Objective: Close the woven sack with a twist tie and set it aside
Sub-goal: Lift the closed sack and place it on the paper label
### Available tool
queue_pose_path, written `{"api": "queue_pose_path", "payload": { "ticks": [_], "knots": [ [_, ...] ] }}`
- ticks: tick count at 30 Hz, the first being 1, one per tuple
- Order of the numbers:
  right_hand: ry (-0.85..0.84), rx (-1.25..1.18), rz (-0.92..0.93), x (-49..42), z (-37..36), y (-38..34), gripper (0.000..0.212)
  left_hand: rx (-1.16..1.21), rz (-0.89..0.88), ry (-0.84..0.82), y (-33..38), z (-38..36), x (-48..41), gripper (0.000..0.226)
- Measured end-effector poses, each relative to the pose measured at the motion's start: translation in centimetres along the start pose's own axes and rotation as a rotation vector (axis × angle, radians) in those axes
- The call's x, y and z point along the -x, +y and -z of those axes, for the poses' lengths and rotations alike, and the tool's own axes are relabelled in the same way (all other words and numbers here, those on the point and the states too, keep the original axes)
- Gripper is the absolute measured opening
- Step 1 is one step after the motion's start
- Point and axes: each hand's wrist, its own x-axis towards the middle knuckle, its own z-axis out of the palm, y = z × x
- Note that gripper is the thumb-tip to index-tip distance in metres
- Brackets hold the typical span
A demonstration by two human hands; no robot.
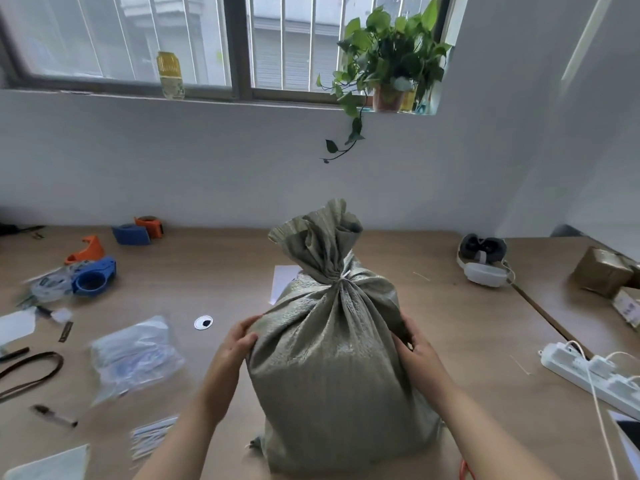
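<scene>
A full grey-green woven sack (332, 375) stands upright on the wooden table (214, 271) in front of me. Its neck is gathered and bound by a white twist tie (344, 276), with the loose mouth flaring above. My left hand (239, 339) presses against the sack's upper left side and my right hand (417, 348) against its upper right side, so both hold the sack between them. A bundle of spare white twist ties (152, 436) lies on the table to the lower left.
Tape dispensers (93, 275) and clear plastic bags (133, 355) lie at the left. A headset (483, 259) and a power strip (588, 372) with cables sit at the right. A sheet of paper (282, 280) lies behind the sack. The wall is close behind the table.
</scene>
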Motion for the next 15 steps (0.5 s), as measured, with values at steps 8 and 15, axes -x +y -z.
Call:
{"api": "queue_pose_path", "payload": {
  "ticks": [8,15],
  "knots": [
    [0.091,-0.053,-0.043,0.5,-2.2,-0.7,0.048,0.074,0.111,-0.011,-2.3,-0.7,2.0,0.058],
    [0.12,-0.074,-0.061,0.1,-2.3,0.0,0.034,0.189,0.168,0.036,-1.0,-2.5,1.2,0.06]
  ]
}}
